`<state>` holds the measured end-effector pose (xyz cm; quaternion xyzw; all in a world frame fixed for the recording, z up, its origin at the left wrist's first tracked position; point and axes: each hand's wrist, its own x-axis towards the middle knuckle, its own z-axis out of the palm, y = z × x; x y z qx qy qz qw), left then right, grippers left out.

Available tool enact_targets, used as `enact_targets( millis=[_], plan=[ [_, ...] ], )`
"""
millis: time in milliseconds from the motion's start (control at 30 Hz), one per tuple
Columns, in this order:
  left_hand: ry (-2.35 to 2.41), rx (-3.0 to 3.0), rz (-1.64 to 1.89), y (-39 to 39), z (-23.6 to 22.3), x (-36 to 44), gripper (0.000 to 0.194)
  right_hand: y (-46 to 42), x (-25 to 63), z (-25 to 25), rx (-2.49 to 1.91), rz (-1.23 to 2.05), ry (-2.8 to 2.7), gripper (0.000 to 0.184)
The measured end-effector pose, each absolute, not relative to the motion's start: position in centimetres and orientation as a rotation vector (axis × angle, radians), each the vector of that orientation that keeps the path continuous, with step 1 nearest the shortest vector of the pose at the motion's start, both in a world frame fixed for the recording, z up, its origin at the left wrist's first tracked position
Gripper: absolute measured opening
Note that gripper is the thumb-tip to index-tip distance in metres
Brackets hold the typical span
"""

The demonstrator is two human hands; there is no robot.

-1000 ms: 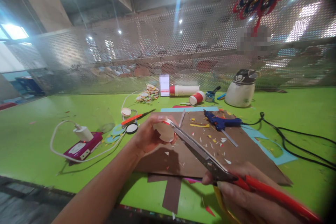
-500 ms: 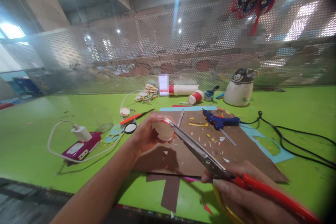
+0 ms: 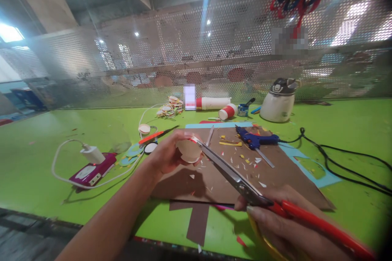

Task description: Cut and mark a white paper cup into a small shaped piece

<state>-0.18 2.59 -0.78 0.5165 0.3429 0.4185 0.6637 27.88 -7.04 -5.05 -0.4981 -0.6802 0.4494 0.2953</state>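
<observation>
My left hand (image 3: 168,154) grips a round pale paper cup base (image 3: 189,151) with a bit of red and white rim at its top edge. In my right hand (image 3: 275,216) are large scissors (image 3: 235,177) with red and yellow handles. The blades slant up to the left, parted slightly, with their tips at the cup base's upper right rim. Both are held above a brown sheet of card (image 3: 174,187) strewn with paper scraps. My fingers partly hide the cup base's edge.
A blue glue gun (image 3: 257,138) lies on the card's right side, its black cord (image 3: 333,149) trailing right. At left are a purple power strip (image 3: 92,173) and an orange knife (image 3: 151,137). A white kettle (image 3: 278,102), paper cups (image 3: 228,111) and a phone (image 3: 190,98) stand behind.
The camera view has shifted slightly. The cup base and scissors stay together in nearly the same place, with the cup base tilted very little, if at all.
</observation>
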Motion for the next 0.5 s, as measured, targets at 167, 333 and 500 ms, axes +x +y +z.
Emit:
enact_targets(
  millis=[167,333,500],
  plan=[
    [0.81,1.166,0.947,2.4,-0.6,0.0,0.036,-7.0,27.2,-4.6,-1.289,1.204,-1.744,0.036],
    [0.818,1.156,0.968,2.3,-0.6,0.0,0.037,-6.9,26.2,-3.5,-1.24,1.363,-1.659,0.045],
    [0.782,1.203,0.97,2.3,-0.7,0.1,0.034,-6.9,25.9,-2.9,-1.182,1.391,-1.642,0.038]
  ],
)
